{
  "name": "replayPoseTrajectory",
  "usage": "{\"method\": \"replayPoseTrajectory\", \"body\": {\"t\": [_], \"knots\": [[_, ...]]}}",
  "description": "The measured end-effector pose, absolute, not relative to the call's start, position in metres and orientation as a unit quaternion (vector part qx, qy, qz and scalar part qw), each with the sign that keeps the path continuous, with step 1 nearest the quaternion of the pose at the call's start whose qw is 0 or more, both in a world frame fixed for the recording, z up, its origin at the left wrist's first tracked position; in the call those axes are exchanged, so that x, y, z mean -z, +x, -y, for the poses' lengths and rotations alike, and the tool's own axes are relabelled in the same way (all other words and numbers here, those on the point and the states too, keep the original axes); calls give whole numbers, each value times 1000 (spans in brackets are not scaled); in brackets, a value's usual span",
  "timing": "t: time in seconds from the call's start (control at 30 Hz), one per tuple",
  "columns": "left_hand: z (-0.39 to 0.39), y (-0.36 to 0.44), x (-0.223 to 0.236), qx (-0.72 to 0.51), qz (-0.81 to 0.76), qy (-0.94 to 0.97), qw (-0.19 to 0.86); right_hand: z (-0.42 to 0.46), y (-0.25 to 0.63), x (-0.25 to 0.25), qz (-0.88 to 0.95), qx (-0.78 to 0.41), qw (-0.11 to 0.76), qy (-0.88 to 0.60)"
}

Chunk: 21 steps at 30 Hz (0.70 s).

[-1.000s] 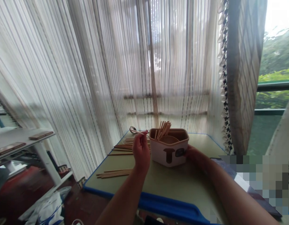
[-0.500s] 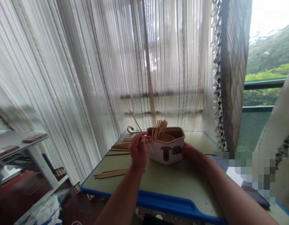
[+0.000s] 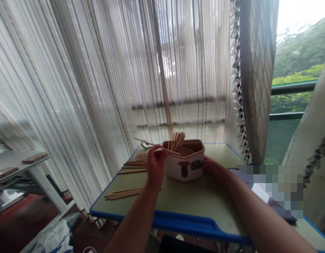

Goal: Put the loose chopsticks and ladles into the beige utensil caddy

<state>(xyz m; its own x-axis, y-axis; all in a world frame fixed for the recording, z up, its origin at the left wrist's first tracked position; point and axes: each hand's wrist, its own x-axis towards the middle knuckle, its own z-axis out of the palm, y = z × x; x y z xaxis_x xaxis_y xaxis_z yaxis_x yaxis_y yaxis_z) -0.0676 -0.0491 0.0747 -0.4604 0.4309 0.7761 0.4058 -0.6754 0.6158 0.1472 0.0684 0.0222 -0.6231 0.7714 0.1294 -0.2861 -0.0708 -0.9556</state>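
My left hand (image 3: 155, 164) is closed on a thin wooden chopstick (image 3: 142, 141), which lies nearly level across the front left rim of a white holder (image 3: 175, 170) with a tan rim. Several light chopsticks (image 3: 178, 140) stand in the holder's back left compartment. At the holder's right side, my right hand (image 3: 212, 167) rests against its wall with the fingers mostly hidden behind it. Left of my left hand lie darker chopsticks (image 3: 134, 164) in a loose row. Nearer the front edge lies another group of light chopsticks (image 3: 124, 194).
A slotted metal spoon (image 3: 145, 144) lies at the table's back left. On the right is a dark tablet-like device (image 3: 280, 211), partly blurred out. The table (image 3: 194, 207) has a raised blue edge. Curtains hang behind it, and a white side table (image 3: 33, 170) stands left.
The chopstick in my left hand has tipped from steep to nearly level, its lower end rising to the holder's rim. The right hand stays at the holder. The whole view has shifted slightly.
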Motion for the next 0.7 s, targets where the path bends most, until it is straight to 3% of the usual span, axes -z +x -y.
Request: {"method": "replayPoseTrajectory", "body": {"t": [0.57, 0.7], "knots": [[47, -73, -68, -758, -420, 498, -39, -63, 147, -27, 557, -703, 381, -226], [51, -70, -72, -758, -423, 487, -95, -63, 147, -28, 561, -699, 381, -229]]}}
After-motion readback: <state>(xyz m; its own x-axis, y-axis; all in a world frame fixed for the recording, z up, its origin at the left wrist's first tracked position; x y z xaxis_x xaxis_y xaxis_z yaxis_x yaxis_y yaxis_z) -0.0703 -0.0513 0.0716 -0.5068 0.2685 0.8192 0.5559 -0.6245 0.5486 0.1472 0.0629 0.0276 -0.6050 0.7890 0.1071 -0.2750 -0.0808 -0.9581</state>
